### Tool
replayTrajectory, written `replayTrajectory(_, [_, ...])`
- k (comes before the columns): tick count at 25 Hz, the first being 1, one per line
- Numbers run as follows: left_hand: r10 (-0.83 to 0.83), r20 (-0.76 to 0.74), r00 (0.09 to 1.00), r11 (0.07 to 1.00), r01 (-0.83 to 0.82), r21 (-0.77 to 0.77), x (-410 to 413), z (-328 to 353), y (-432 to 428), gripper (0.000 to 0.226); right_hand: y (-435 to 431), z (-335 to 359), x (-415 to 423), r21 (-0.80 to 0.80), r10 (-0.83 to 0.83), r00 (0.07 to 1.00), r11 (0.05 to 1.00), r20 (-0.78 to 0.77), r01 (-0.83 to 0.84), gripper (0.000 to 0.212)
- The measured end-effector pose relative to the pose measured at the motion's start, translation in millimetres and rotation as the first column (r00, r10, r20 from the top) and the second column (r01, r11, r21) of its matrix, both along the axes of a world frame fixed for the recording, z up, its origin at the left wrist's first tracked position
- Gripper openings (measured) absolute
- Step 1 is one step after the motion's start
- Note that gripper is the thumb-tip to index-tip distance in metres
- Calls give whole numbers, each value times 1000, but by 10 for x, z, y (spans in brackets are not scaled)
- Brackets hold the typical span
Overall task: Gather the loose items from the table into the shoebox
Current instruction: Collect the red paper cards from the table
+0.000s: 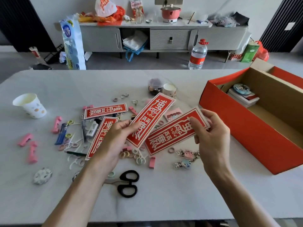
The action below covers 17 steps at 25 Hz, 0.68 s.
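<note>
home living room: low grey tv cabinet (164, 38) against wall, pink electric pot (170, 13), snack bags (105, 7), tissue pack (73, 45), water jug (197, 54) on floor.

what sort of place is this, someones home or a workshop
Most likely a home living or dining room: a low grey sideboard along the wall carries a pink electric pot, and a big water bottle and a pack of tissue rolls stand on the floor.
</note>
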<state>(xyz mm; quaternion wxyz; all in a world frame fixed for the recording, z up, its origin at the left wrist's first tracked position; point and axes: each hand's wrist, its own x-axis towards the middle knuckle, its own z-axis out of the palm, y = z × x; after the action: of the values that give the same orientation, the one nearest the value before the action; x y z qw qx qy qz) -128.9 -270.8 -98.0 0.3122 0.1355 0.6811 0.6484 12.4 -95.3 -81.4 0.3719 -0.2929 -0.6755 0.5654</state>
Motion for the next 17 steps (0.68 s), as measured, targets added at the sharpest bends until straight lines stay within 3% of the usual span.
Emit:
replayTrajectory(3, [-167, 44, 985, 985, 168, -25, 9, -49, -52, 18, -72, -66, -134, -223, 136, 991, 965, -13, -136, 17])
replayTrajectory(6, [-232, 52, 971, 972, 234, -34, -9, -97, -75, 28, -124, -150, -214, -392, 229, 973, 894, -13, -216, 30])
replayTrajectory(8, [-259, 69, 963, 964, 262, -44, -59, -128, -101, 34, -151, -223, -266, -440, 290, 957, 861, 7, -257, 32])
replayTrajectory(10, [-321, 89, 943, 941, 328, -80, -98, -166, -144, 41, -202, -296, -310, -452, 323, 945, 852, 53, -266, 21])
replayTrajectory(13, [-389, 185, 902, 908, 410, -86, -105, -153, -180, 31, -252, -326, -390, -468, 365, 931, 826, 20, -314, 12])
replayTrajectory(15, [-367, 267, 891, 919, 392, -47, -95, -130, -227, 23, -285, -326, -460, -472, 411, 910, 793, -54, -386, 11])
replayTrajectory(17, [-155, 262, 953, 982, 177, -65, -172, -113, -344, 24, -370, -367, -535, -428, 426, 905, 815, -16, -391, 14])
